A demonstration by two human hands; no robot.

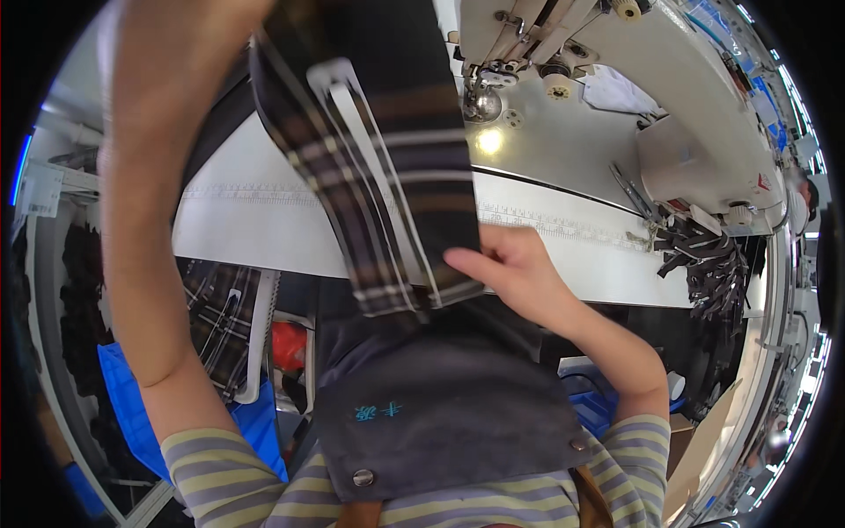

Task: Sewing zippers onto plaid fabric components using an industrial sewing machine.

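Dark plaid cloth (414, 189) with brown bands and pale lines hangs in front of me, running up past the top edge. A long narrow white-edged strip (374, 145) lies lengthwise on it. At the cloth's lower right corner, my right hand (519, 268) is closed, thumb on the near face and fingers mostly hidden behind. My left forearm (150, 220) rises along the left side, smeared near the top; the hand itself is cut off by the upper edge. Behind the cloth stands a sewing machine (704, 79), its presser foot area (482, 97) just right of the cloth.
A white table edge with a printed ruler (563, 227) crosses behind the cloth. Tweezers or snips (632, 189) lie by the machine base, near a bundle of dark strips (704, 260). More plaid pieces (220, 308) lie lower left, beside blue material (132, 405) and something red (289, 345).
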